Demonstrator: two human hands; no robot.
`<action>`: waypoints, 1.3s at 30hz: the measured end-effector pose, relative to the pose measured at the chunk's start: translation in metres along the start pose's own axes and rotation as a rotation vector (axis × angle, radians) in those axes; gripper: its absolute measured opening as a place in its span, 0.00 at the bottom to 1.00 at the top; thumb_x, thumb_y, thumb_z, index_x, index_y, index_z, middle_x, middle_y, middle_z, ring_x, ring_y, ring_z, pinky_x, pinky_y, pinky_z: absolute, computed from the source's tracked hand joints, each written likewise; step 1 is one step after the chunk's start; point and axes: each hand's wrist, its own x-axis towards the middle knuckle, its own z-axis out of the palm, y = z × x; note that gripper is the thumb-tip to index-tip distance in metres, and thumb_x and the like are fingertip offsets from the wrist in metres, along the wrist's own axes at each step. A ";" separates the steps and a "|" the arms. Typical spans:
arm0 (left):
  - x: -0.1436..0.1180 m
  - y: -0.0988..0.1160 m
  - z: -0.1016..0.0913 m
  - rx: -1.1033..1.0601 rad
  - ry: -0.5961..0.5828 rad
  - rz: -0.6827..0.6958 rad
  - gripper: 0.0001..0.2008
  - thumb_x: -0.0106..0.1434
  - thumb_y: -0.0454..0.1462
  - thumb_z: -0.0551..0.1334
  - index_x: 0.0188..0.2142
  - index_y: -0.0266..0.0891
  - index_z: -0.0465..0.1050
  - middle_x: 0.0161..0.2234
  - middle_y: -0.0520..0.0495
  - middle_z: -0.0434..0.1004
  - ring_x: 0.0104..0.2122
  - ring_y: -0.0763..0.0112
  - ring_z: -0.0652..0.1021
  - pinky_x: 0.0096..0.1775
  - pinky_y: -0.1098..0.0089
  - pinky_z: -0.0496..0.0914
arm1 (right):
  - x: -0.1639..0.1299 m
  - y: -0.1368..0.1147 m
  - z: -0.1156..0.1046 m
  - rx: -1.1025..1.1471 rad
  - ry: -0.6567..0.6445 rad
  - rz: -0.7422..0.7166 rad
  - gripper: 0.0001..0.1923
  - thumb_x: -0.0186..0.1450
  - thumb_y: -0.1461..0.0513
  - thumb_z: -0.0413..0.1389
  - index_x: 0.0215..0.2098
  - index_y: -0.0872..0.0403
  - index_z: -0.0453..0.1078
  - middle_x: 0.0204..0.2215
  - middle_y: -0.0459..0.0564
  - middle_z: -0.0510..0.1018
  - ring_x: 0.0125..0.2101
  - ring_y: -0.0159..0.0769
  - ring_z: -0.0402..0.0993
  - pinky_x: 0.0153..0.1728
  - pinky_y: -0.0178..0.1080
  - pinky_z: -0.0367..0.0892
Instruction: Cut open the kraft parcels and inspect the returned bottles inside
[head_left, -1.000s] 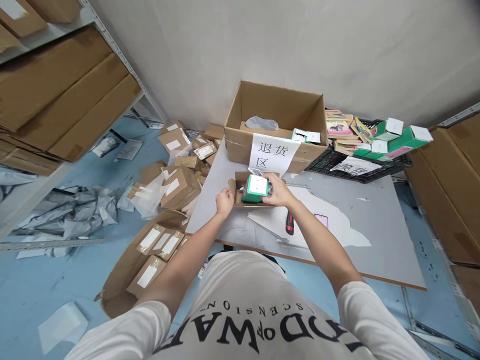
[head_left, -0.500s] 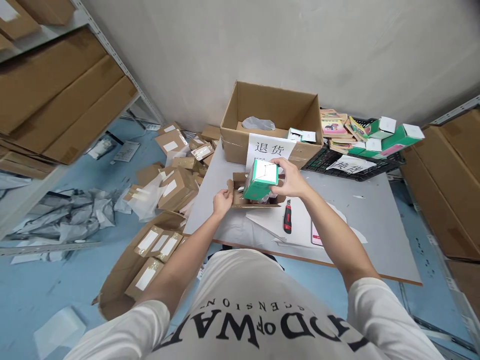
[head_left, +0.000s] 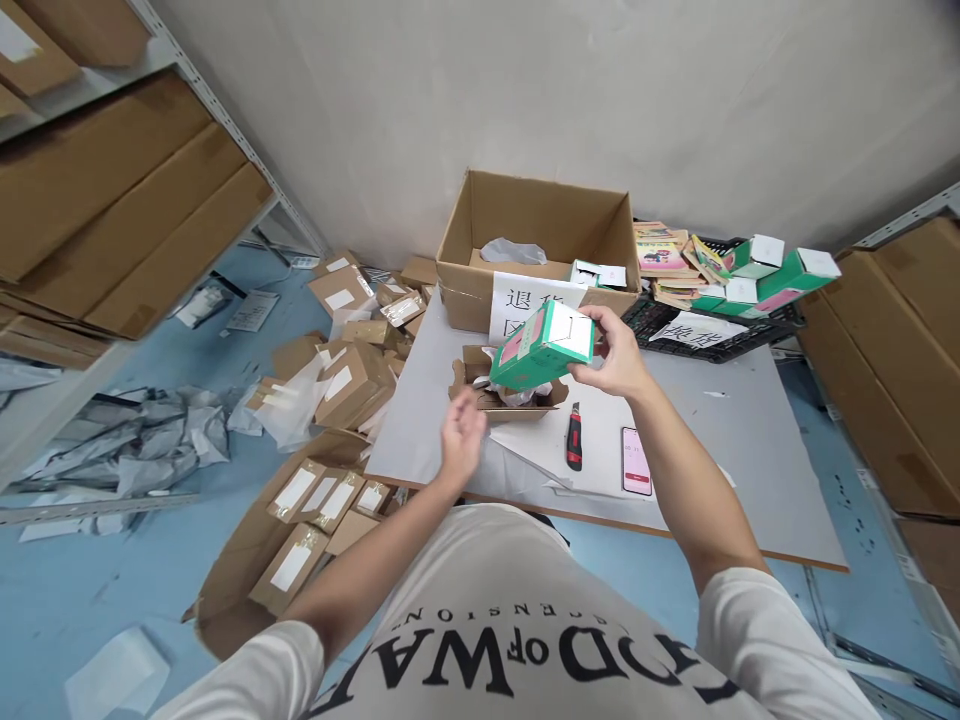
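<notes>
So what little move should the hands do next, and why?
Maybe bring the left hand up to steady the green box. The right hand alone grips one end, the box tilts over the small open carton, and the left hand seems to hold nothing.

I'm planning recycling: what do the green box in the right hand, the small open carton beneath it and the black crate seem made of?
Green box: probably thin card, smooth and printed, with crisp folded edges.
Small open carton: matt brown cardboard, judging by its bent flaps.
Black crate: likely moulded plastic, given its lattice sides; finish unclear.
</notes>
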 end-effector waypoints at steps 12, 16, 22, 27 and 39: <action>0.034 0.034 0.080 -0.817 -0.265 -0.456 0.24 0.53 0.53 0.65 0.42 0.39 0.70 0.40 0.41 0.76 0.43 0.60 0.77 0.44 0.62 0.74 | -0.087 0.028 0.027 0.033 0.342 -0.055 0.35 0.43 0.60 0.62 0.49 0.50 0.57 0.44 0.53 0.65 0.47 0.47 0.66 0.48 0.49 0.65; 0.038 0.027 0.076 -0.654 -0.266 -0.390 0.20 0.51 0.46 0.68 0.41 0.39 0.71 0.36 0.46 0.78 0.36 0.65 0.78 0.38 0.65 0.75 | -0.138 0.035 0.053 0.091 0.416 -0.022 0.39 0.45 0.59 0.64 0.51 0.47 0.52 0.48 0.54 0.61 0.52 0.49 0.64 0.53 0.53 0.61; 0.048 0.037 0.065 -0.370 -0.421 -0.189 0.26 0.42 0.37 0.73 0.42 0.40 0.71 0.35 0.48 0.79 0.31 0.68 0.78 0.33 0.68 0.73 | -0.185 0.042 0.062 0.409 0.175 0.248 0.40 0.51 0.40 0.59 0.55 0.48 0.55 0.61 0.59 0.53 0.64 0.53 0.47 0.58 0.55 0.55; 0.048 0.039 0.062 -0.195 -0.572 -0.152 0.29 0.41 0.36 0.74 0.44 0.38 0.72 0.38 0.45 0.79 0.36 0.64 0.79 0.40 0.63 0.73 | -0.162 0.042 0.053 0.714 0.089 0.538 0.36 0.55 0.43 0.58 0.56 0.46 0.57 0.63 0.56 0.57 0.61 0.47 0.57 0.58 0.52 0.56; 0.038 0.026 0.058 -0.135 -0.650 -0.101 0.42 0.35 0.31 0.76 0.53 0.37 0.69 0.48 0.38 0.75 0.48 0.55 0.76 0.55 0.51 0.64 | -0.144 0.045 0.070 0.736 0.039 0.642 0.37 0.50 0.55 0.65 0.56 0.49 0.61 0.53 0.54 0.70 0.47 0.42 0.72 0.49 0.47 0.68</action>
